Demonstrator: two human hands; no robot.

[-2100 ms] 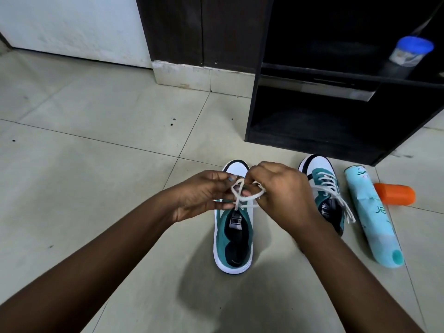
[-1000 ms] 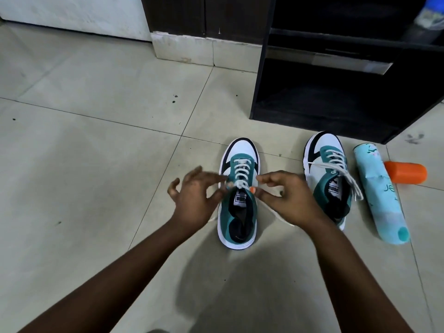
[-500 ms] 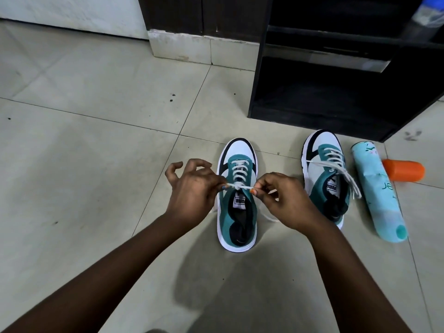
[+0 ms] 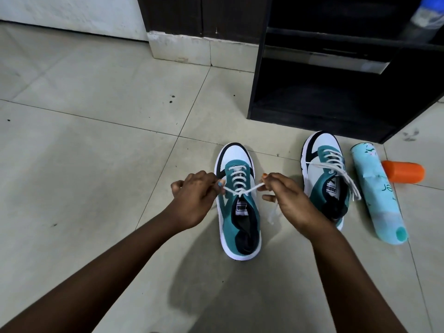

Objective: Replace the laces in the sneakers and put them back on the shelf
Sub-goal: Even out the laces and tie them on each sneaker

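Note:
Two teal, white and black sneakers stand on the tiled floor, toes pointing away from me. The left sneaker (image 4: pixel 237 212) sits between my hands. Its white lace (image 4: pixel 239 181) is crossed into a knot above the tongue. My left hand (image 4: pixel 194 198) pinches the lace end on the left and my right hand (image 4: pixel 286 198) pinches the end on the right, both ends pulled taut sideways. A loose tail of lace hangs below my right hand. The right sneaker (image 4: pixel 324 174) stands apart, laced, with loose lace ends trailing right. The dark shelf (image 4: pixel 319 116) stands open behind the sneakers.
A light blue spray can (image 4: pixel 377 195) lies on the floor right of the right sneaker, with an orange cap (image 4: pixel 403 171) beside it. A blue-lidded container (image 4: pixel 427 13) sits on the upper shelf. A dark cabinet and white skirting stand at the back.
Two seconds ago my hands worked a loop close together over the shoe. They have since parted, and now pull the two lace ends outward, tightening the knot.

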